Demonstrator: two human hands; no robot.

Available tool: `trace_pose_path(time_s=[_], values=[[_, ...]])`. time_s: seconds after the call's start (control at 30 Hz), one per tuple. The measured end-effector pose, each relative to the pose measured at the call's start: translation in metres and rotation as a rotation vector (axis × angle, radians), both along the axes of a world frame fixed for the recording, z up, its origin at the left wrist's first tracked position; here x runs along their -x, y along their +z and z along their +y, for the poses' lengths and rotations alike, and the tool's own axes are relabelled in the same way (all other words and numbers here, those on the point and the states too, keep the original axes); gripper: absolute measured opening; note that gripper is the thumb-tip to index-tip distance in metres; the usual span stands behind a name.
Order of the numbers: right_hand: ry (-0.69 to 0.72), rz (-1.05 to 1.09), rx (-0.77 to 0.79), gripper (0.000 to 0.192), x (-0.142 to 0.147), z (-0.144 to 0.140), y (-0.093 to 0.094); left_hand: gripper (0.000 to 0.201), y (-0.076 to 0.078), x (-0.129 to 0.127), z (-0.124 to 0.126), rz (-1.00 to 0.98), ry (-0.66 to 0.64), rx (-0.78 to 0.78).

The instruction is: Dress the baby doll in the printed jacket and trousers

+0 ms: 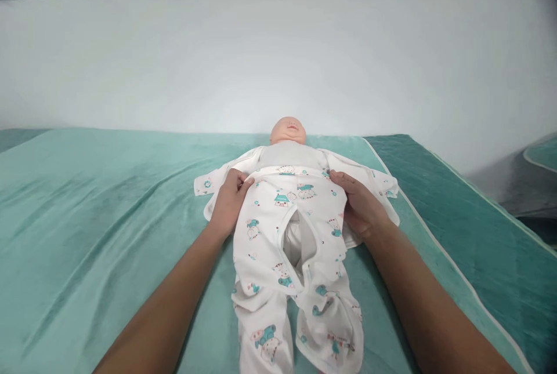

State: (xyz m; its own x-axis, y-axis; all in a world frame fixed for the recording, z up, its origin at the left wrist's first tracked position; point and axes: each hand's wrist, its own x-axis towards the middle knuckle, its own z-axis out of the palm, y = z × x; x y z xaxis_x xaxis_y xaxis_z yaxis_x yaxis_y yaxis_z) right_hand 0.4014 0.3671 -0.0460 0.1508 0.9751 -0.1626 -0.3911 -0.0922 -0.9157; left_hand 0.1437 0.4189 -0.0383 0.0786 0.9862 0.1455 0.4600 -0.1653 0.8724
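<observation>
A baby doll [288, 130] lies on its back, head at the far side and legs toward me. It has on white split-crotch baby pants [261, 246] printed with small animals and a house. A white baby shirt [348, 164] spreads open under it, sleeves out to both sides. My left hand [230, 203] is closed on the pants' waistband at the left edge, thumb on top. At the right edge, my right hand [364, 206] holds the waistband, its lower fingers partly hidden behind the cloth. A pale undergarment shows through the crotch opening.
A light green blanket [108, 217] with a few creases covers the surface under the doll. Darker green cloth [461, 235] lies along the right side. Behind the doll's head rises a white wall [278, 61]. More green cloth [543, 153] shows at the far right.
</observation>
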Motion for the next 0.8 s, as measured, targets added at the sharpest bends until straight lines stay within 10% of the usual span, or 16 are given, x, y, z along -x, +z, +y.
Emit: trace_pose_path(time_s=[0.43, 0.8], values=[[0.344, -0.388, -0.045, 0.031, -0.019, -0.014, 0.008, 0.048, 0.010, 0.003, -0.007, -0.094, -0.128, 0.246], [0.170, -1.054, -0.001, 0.012, -0.006, -0.008, 0.008, 0.043, 0.014, 0.000, -0.013, -0.321, -0.312, 0.469]])
